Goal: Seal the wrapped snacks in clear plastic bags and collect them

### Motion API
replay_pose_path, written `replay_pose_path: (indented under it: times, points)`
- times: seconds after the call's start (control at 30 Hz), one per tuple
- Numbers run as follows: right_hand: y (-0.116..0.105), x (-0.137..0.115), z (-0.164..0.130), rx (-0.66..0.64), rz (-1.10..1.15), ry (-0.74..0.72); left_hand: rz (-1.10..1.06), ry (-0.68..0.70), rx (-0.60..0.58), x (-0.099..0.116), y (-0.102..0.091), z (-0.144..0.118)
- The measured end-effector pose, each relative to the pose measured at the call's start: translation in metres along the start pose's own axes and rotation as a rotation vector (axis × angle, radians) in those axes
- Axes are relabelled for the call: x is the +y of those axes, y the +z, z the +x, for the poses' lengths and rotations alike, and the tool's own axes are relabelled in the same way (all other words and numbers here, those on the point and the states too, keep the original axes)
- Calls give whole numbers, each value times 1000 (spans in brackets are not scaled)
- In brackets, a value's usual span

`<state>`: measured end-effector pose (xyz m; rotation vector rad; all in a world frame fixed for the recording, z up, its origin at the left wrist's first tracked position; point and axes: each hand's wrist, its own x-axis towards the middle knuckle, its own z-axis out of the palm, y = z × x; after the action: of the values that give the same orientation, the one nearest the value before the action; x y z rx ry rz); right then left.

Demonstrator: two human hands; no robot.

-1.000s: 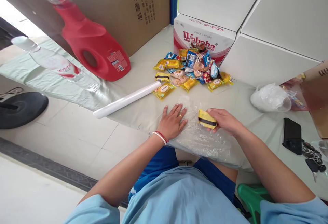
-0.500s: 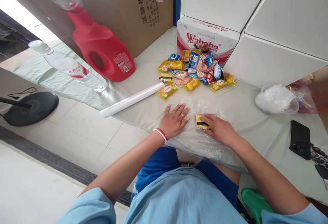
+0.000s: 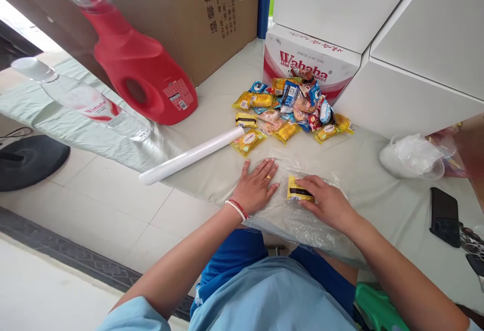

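My left hand (image 3: 257,184) lies flat with fingers spread on a sheet of clear plastic film (image 3: 302,225) at the table's near edge. To its right, my right hand (image 3: 327,201) grips a small yellow snack packet (image 3: 297,188) with a dark band, thumb on the near side and fingers on top. The packet rests on or just above the film; which one, I cannot tell. Beyond the hands is a pile of wrapped snacks (image 3: 289,101) in yellow, blue, red and pink. A white roll (image 3: 192,155) lies left of the pile, its end close to a yellow packet.
A red jug (image 3: 147,73) and a clear water bottle (image 3: 94,104) stand at the left before a large cardboard box (image 3: 159,13). Behind the snacks sits a Wahaha carton (image 3: 302,48) against white cabinets. At the right are a plastic bag (image 3: 412,157), a black phone (image 3: 444,217) and keys (image 3: 471,242).
The view has shifted slightly, so things sit a little differently in the picture. My left hand stays flat, and my right hand keeps hold of the yellow packet in nearly the same spot.
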<state>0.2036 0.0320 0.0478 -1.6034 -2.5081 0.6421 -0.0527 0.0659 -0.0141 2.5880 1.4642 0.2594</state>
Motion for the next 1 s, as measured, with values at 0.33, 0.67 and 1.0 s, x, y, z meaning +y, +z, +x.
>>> replay_pose_path:
  times: [0.33, 0.67, 1.0]
  points:
    - [-52, 59, 159, 494, -265, 216, -31, -7, -1, -1, -1, 0]
    - [-27, 72, 123, 66, -405, -19, -52, -1, 22, -2, 1, -1]
    - [-68, 65, 170, -178, -407, 285, -84, 0, 6, -1, -1, -1]
